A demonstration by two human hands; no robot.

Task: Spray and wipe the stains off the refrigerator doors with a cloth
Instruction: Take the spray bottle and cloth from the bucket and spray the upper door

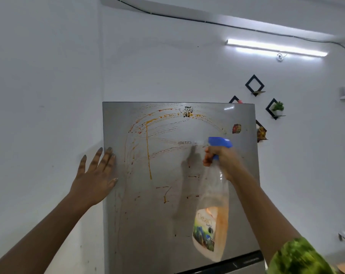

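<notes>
A grey refrigerator door [163, 224] fills the middle of the head view. Orange and brown stains [147, 139] arc across its upper half, with a dark blotch [188, 111] near the top edge and drips lower down. My right hand [222, 158] grips the neck of a spray bottle [211, 220] with a blue trigger head [220, 142], its nozzle pointing left at the door. The bottle holds orange liquid and is blurred. My left hand [96, 178] is spread flat, fingers straight, against the door's left edge. No cloth is in view.
A small magnet [236, 128] sticks to the door's upper right. Black diamond wall shelves [254, 85] with a small plant [278, 106] hang on the white wall to the right. A tube light [276, 48] glows above. A dark band [227, 264] runs under the upper door.
</notes>
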